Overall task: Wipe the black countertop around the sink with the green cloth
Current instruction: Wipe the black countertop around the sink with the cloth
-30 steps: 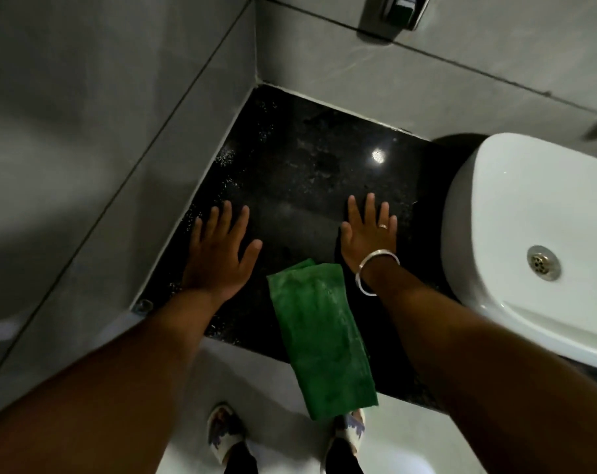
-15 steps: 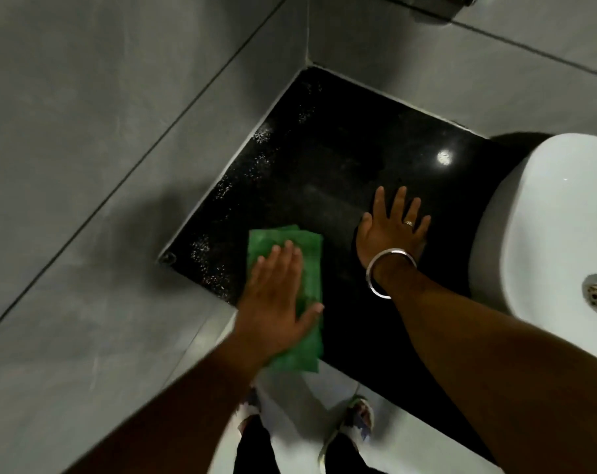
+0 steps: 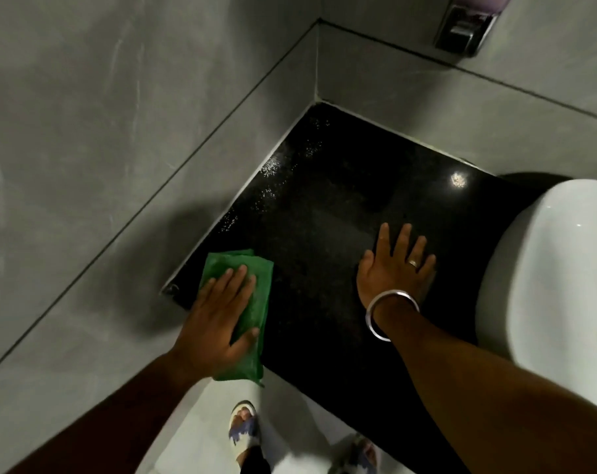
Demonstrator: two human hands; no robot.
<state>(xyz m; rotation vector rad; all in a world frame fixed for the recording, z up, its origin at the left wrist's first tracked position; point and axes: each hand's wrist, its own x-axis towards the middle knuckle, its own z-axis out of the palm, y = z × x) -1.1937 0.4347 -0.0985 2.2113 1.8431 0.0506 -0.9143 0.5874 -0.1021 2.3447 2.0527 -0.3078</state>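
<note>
Green cloth is now sliding under your flat, close-fingered left hand toward the counter's wall edge while your spread right hand is bracing, so wiping is starting

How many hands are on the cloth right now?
1. The left hand presses flat on the cloth near the wall; the right hand rests on bare countertop beside the sink.

Both forearms bare, no sleeves in frame. Right wrist: plain silver bangle, round, smooth, loose fit, centre-right of frame. Right hand: thin ring, pale metal, on one finger. Left hand, lower centre: no jewellery visible. Bottom of frame: open-toe sandals, pale straps with dark bluish pattern, toes showing; dark trouser hem above left foot.
</note>
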